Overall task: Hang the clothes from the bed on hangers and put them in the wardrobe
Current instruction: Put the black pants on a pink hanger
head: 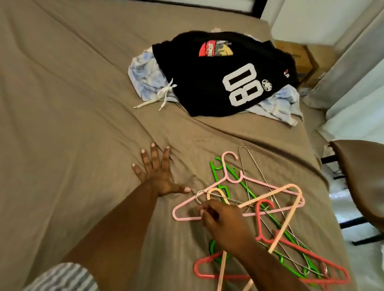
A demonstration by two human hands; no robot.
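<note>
Across the whole view lies a bed under a taupe-brown fitted sheet [68, 97], creased toward the near middle. On its far right part sits the pile of clothes: a black jersey with a white "08" and a coloured badge [228, 81] lies on top of a pale blue patterned garment with a white drawstring [145, 76], which shows at both sides of it.

Right of the bed stands a brown padded chair [364, 173]; farther back are a cardboard box [307, 58] and a pale curtain [352, 64].

On the near right part of the sheet, well apart from the clothes, lies a tangle of hangers: a pink plastic hanger [185, 219], a green plastic hanger [212, 170], a coral-red plastic hanger [206, 275], a peach plastic hanger [286, 220] and thin silver wire hangers [254, 162], all crossing one another.

The left hand [157, 174] rests flat on the sheet, fingers spread wide, holding nothing, just left of the tangle.

The right hand [225, 222] hovers over the tangle's near left edge, thumb and forefinger drawn into a narrow pinch where a wire hook and the peach hook cross. Which of the two it holds cannot be told.

A striped sleeve [62, 280] shows at the near left corner.
</note>
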